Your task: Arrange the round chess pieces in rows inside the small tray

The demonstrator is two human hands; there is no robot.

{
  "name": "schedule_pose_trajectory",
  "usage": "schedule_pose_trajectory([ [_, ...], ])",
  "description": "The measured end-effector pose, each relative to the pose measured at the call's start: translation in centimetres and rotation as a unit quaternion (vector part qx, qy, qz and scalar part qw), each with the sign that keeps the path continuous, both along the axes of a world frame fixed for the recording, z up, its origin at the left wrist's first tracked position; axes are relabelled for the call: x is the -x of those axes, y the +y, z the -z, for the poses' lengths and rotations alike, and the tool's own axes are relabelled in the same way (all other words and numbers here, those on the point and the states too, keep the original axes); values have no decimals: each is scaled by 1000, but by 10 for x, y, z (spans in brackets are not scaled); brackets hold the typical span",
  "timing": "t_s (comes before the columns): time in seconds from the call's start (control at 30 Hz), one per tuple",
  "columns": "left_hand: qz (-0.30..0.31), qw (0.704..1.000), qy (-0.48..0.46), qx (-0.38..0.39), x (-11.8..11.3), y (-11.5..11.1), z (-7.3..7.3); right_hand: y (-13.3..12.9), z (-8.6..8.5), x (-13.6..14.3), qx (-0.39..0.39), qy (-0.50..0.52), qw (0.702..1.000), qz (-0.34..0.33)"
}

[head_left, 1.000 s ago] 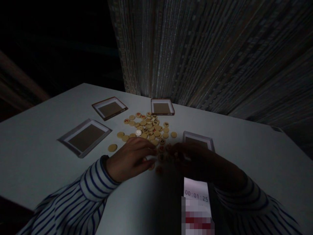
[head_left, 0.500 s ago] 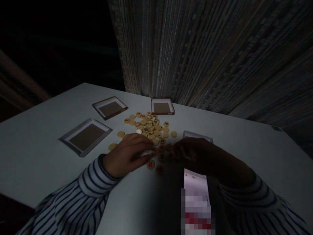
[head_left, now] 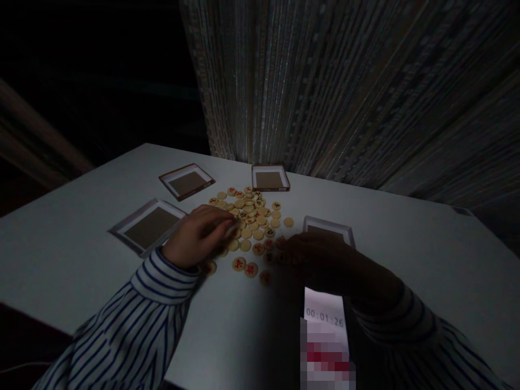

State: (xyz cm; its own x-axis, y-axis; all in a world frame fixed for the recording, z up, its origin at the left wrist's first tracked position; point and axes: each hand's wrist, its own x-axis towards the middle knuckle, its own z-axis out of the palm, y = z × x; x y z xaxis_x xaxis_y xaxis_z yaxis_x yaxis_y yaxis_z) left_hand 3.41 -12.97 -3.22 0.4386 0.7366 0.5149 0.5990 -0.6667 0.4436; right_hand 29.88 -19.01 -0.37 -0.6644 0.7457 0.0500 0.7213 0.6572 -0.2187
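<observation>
Round wooden Chinese chess pieces (head_left: 262, 221) lie in a loose heap on the white table, some with red or black characters up, others plain side up. My left hand (head_left: 199, 235) hovers over the heap's left edge, fingers stretched out and thumb apart, no piece visible in it. At the heap's right front, my right hand (head_left: 320, 257) reaches over several pieces in deep shadow; darkness hides its fingers' grip. Nearer to me, two red-marked pieces (head_left: 245, 267) lie apart from the pile.
Open shallow box halves stand around the heap: a grey one (head_left: 144, 252) at left, a brown-edged one (head_left: 177, 195) behind it, another (head_left: 271, 189) at the back, and a grey one (head_left: 330, 221) at right. A lit phone (head_left: 324, 306) with a timer lies below my right hand.
My left hand has moved left and slightly away from me, uncovering pieces at the heap's front. My right hand has shifted slightly left, and the phone's timer digits now show.
</observation>
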Motion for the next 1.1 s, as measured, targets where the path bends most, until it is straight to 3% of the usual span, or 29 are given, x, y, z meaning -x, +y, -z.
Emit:
schedule_pose_trajectory([
  [0.17,-105,994,-17,38,7,5,-3,-3,3,3,8,-30,999,-21],
  [0.43,-197,975,-76,65,11,7,-3,-4,10,5,10,-22,1000,-21],
  [0.73,-206,970,-107,65,12,8,2,-5,16,10,-1,-21,999,-27],
  [1.1,-169,984,-41,35,15,6,2,-7,20,12,17,-23,999,-16],
])
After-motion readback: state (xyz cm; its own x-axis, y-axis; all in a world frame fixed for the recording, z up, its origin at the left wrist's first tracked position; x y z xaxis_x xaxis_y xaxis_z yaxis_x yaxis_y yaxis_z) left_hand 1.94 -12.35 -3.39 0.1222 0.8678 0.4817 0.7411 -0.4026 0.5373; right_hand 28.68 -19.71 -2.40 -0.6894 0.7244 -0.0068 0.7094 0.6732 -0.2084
